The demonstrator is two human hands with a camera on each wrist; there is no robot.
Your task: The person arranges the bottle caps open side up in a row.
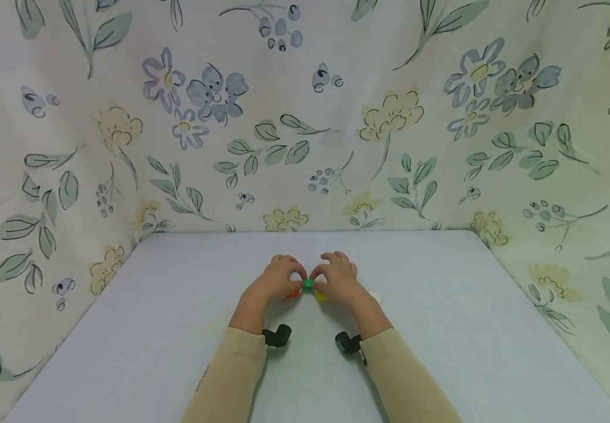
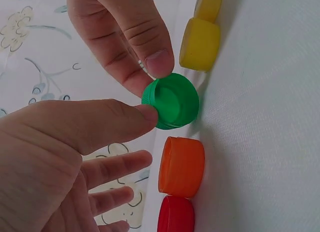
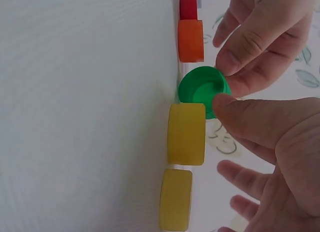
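Observation:
A green bottle cap (image 1: 308, 284) is pinched between the fingertips of both hands, its hollow side showing in both wrist views. My left hand (image 1: 279, 278) grips it from the left with thumb and finger, its other fingers spread. From the right, my right hand (image 1: 339, 279) pinches the opposite edge. Beside the green cap on the left hand's side stand an orange cap (image 2: 182, 167) and a red cap (image 2: 177, 215). Toward the right hand's side are a yellow cap (image 3: 187, 134) and a paler yellow cap (image 3: 176, 200).
The caps form a row on a white-covered table (image 1: 178, 352). Behind the table hangs a floral cloth (image 1: 305, 164), which continues along both sides. A dark wrist camera (image 1: 277, 336) juts inward from the left sleeve, and another camera (image 1: 347, 343) from the right.

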